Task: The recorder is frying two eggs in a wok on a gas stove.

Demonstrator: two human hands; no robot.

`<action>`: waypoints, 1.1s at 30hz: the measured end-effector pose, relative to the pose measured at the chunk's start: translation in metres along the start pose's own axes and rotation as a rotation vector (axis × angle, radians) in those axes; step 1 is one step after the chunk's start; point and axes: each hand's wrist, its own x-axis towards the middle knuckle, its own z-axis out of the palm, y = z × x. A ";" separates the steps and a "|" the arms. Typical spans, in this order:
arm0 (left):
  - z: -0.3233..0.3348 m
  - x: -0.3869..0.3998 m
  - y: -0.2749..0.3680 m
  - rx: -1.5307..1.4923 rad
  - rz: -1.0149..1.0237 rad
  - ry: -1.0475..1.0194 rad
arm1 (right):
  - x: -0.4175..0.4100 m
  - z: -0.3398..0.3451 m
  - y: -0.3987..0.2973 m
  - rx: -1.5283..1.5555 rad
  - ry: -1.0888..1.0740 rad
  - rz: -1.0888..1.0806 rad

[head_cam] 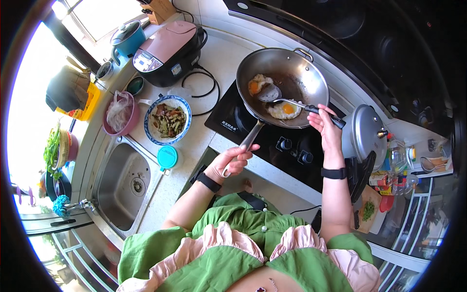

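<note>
A steel wok (pixel 310 80) sits on the black glass cooktop (pixel 270 149), tilted slightly. My left hand (pixel 237 160) is closed around the wok's handle (pixel 252 137). My right hand (pixel 326 126) grips the black handle of a metal spatula (pixel 292 103), whose rounded blade lies inside the wok between two fried eggs. One fried egg (pixel 255 85) is at the wok's left side, partly touching the blade; its yolk is orange. The other fried egg (pixel 286 110) lies nearer to me, partly beneath the spatula's shaft, with its yolk whole.
Left of the cooktop stand a rice cooker (pixel 168 47), a patterned bowl of cooked food (pixel 168 120), a pink basin (pixel 122 116), a teal-lidded container (pixel 168 157) and a sink (pixel 124 182). To the right are a pressure cooker (pixel 361 135), bottles (pixel 397 157) and a cutting board with chopped greens (pixel 365 215).
</note>
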 end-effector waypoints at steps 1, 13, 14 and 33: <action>0.004 0.001 0.001 -0.003 -0.054 0.002 | -0.004 0.003 0.000 -0.018 0.030 -0.008; 0.040 -0.013 0.001 0.430 -0.035 0.368 | -0.038 -0.001 -0.043 -0.274 0.131 -0.155; 0.041 -0.017 0.001 0.459 -0.031 0.382 | -0.039 -0.002 -0.045 -0.260 0.117 -0.151; 0.045 -0.035 0.008 0.569 -0.069 0.419 | -0.048 0.022 -0.040 -0.295 0.097 -0.041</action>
